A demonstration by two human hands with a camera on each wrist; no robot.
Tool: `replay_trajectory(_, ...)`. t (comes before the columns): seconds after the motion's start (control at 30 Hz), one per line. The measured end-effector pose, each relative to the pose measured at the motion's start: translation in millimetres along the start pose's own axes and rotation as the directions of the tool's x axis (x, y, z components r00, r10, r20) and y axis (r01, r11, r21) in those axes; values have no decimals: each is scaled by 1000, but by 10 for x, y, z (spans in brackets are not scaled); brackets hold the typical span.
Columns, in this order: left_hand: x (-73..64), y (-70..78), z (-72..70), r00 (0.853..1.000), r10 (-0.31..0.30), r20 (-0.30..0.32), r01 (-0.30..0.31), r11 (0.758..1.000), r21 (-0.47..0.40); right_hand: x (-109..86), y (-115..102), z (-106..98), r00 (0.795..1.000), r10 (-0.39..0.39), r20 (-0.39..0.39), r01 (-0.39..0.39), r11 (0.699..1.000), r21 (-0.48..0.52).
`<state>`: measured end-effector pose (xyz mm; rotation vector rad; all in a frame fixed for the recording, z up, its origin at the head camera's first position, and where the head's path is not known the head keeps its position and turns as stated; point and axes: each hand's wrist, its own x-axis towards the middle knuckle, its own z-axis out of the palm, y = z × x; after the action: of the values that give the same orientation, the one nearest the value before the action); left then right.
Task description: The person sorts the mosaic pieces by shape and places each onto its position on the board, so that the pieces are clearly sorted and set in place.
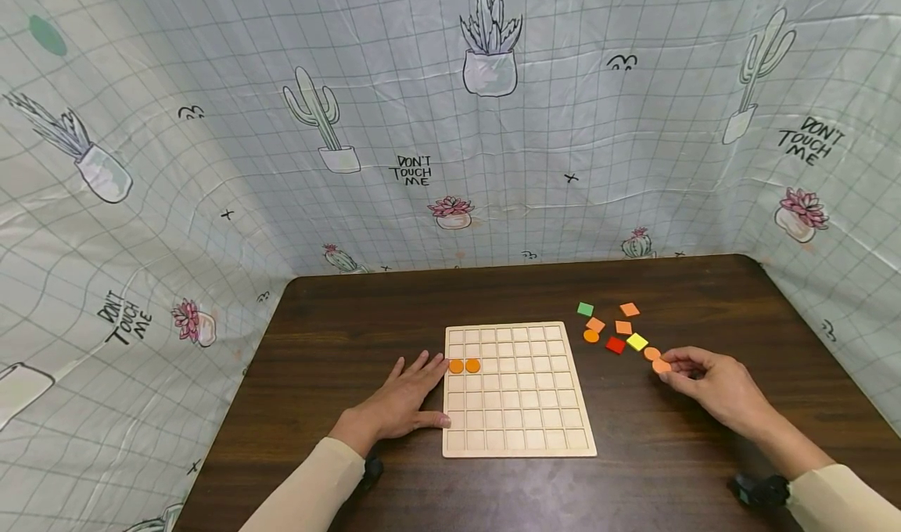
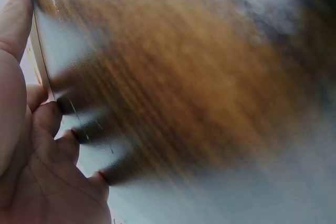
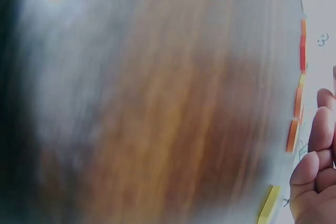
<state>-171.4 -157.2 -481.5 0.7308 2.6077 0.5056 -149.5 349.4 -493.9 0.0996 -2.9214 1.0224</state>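
A pale wooden board (image 1: 517, 418) with a grid of square cells lies on the table. Two orange discs (image 1: 473, 366) sit side by side in cells at its left edge. My left hand (image 1: 401, 407) rests spread, thumb and fingertips against the board's left side; the left wrist view shows this hand (image 2: 47, 166) by the board edge. To the right of the board, my right hand (image 1: 718, 383) pinches an orange disc (image 1: 662, 366) between thumb and fingers, low over the table. Another orange disc (image 1: 651, 354) lies just beyond it, partly overlapped in view.
Loose pieces lie right of the board: a green tile (image 1: 585, 309), a red tile (image 1: 615, 345), a yellow tile (image 1: 637, 342), several orange tiles (image 1: 629, 310) and an orange disc (image 1: 591, 336). A printed cloth (image 1: 394, 227) hangs behind the dark wooden table (image 1: 338, 313).
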Motion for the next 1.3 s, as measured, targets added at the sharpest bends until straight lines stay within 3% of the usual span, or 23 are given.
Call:
replay_trajectory(0.6, -5, -10, 0, 1000, 0, 0, 0, 1000, 9, 89, -359, 230, 999, -43, -16, 46, 981, 189)
replay_trajectory(0.97, 7, -42, 9, 1000, 0, 0, 0, 1000, 2, 216, -659, 396, 997, -57, 59, 30, 926, 377)
replay_trajectory(1.3, 9, -51, 18, 1000, 8, -1, -8, 1000, 2, 351, -898, 626, 989, -106, 104, 44, 878, 476)
